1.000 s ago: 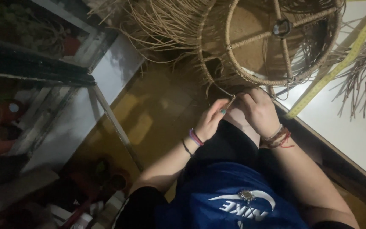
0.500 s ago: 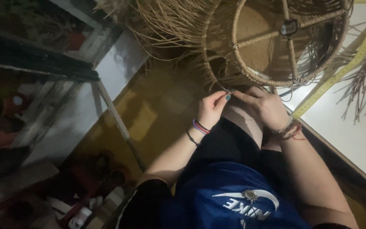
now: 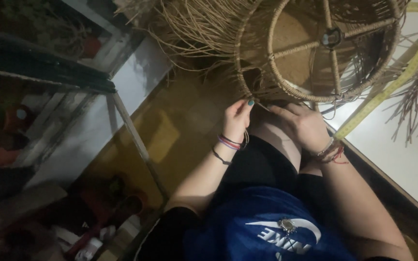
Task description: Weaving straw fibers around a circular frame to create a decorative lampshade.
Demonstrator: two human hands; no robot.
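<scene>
The left hand pinches a thin cane strand at the lower rim of the woven rattan frame, fingertips closed on the strand so it stays taut where it meets the ring. The right hand lies just beside it, fingers curled against the same edge of the rim, seemingly steadying the weave; whether it actually grips a strand cannot be told, since its fingertips are hidden under the frame. Both wrists carry bracelets.

The frame rests against the person's knee, tilted toward the camera, so its open ring and wrapped spokes face up and the working edge sits within easy reach of both hands. Loose cane ends fan out to the left of the ring, and more hang at the right over the white tabletop. A yellow measuring tape runs diagonally along the tabletop's edge, close to the work. On the left stands a dark metal shelf with pots, well apart from the hands.
</scene>
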